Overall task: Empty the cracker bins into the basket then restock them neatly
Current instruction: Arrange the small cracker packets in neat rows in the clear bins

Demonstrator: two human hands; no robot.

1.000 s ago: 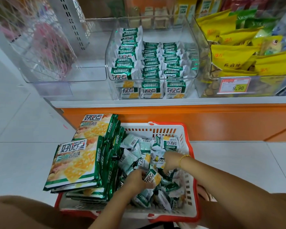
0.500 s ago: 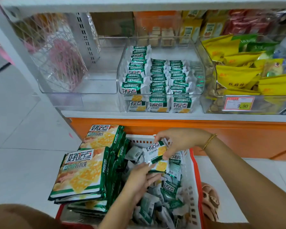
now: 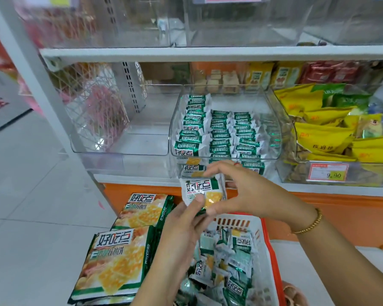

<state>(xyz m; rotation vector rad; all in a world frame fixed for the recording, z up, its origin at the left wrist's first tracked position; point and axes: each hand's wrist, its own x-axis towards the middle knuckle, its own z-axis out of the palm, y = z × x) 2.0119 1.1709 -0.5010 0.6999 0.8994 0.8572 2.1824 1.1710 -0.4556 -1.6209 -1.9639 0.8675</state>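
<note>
Both hands hold one small green-and-white cracker packet (image 3: 202, 191) just below the front of the clear cracker bin (image 3: 175, 133). My right hand (image 3: 241, 191) curls around its right side and top. My left hand (image 3: 186, 219) pinches its lower edge with the thumb. The bin holds three neat rows of small packets (image 3: 221, 133). The red and white basket (image 3: 268, 246) below holds a loose heap of small packets (image 3: 226, 266) and, at its left, standing large cracker bags (image 3: 117, 261).
An empty clear bin (image 3: 119, 133) sits left of the cracker bin. To the right, a bin of yellow snack bags (image 3: 327, 133) carries a 9.90 price tag (image 3: 328, 172). An orange shelf base (image 3: 341, 208) runs behind the basket. White tiled floor (image 3: 31, 217) spreads to the left.
Both hands rose out of the basket with a small packet, up toward the front of the cracker bin. The camera tilted up, showing the upper shelf.
</note>
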